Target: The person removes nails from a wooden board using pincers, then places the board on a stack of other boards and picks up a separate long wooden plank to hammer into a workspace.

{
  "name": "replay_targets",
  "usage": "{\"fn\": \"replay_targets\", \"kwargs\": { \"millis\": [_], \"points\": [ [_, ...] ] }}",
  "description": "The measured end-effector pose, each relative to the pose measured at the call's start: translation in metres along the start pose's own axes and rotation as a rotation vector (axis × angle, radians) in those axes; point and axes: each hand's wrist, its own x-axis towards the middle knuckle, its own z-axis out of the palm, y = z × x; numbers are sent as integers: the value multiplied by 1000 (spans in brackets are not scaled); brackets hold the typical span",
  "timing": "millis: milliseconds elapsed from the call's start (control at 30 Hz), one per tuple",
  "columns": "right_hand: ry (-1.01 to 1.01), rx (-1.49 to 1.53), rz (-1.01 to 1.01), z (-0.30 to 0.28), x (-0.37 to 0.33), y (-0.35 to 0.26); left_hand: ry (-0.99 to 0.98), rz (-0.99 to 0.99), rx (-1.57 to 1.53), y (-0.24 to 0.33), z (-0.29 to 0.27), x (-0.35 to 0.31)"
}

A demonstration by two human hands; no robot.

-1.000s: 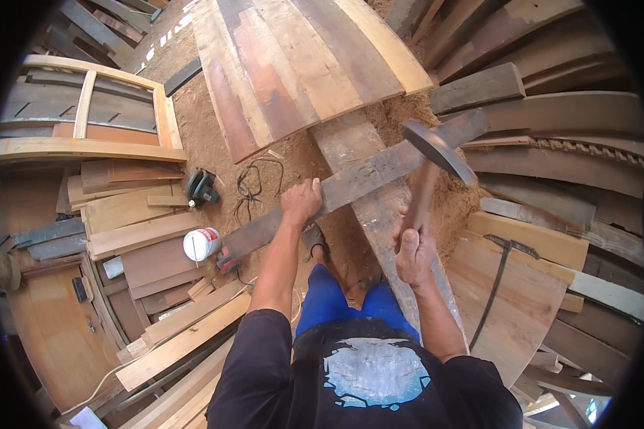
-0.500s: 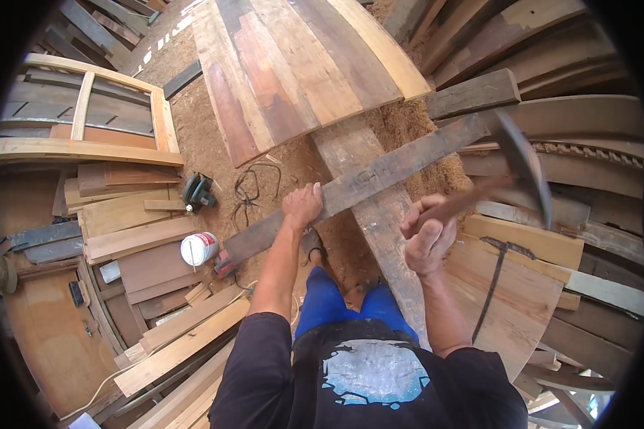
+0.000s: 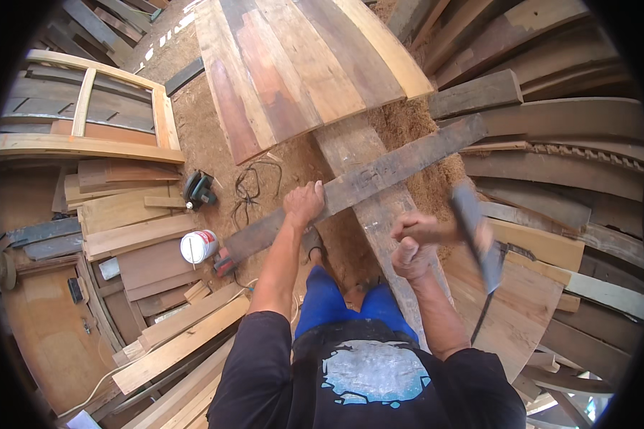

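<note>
My left hand [image 3: 304, 202] is closed over the near edge of a long weathered plank [image 3: 401, 163]. This plank slants from the lower left up to the right, crossing a wide, worn board [image 3: 379, 214] that runs away from beside my legs. In my right hand [image 3: 415, 250] is the short wooden handle of an adze. The adze's long grey metal head [image 3: 476, 236] hangs in the air right of the worn board, smeared by motion. It is apart from the plank, on the plank's near side.
A large striped wooden panel [image 3: 300, 64] lies ahead. A circular saw [image 3: 199, 189], loose cable [image 3: 247, 189] and white tub [image 3: 198, 247] are at left, near a wooden frame [image 3: 86, 149] and stacked boards. A clamp [image 3: 515, 250] lies at right, beside piled timber [image 3: 565, 118].
My right hand has swung the adze down and toward me, turning its head lower and left. My left hand and the plank have hardly moved.
</note>
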Motion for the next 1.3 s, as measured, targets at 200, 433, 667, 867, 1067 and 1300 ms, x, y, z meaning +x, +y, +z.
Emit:
{"fn": "replay_targets", "kwargs": {
  "millis": [200,433,667,867,1067,1300],
  "points": [
    [-573,-775,728,-29,-63,96,48,14,-13,3,1,15],
    [-350,-531,766,-53,-64,39,-71,2,-20,-2,-2,5],
    [-305,-559,675,-87,-70,65,-46,0,-7,6,-8,6],
    [-600,-757,261,-108,-55,69,26,11,8,-6,6,5],
    [-842,-913,335,-117,-19,98,-6,5,1,0,2,6],
    [-754,-855,517,-117,-11,100,-16,8,16,3,-3,5]
  ]
}}
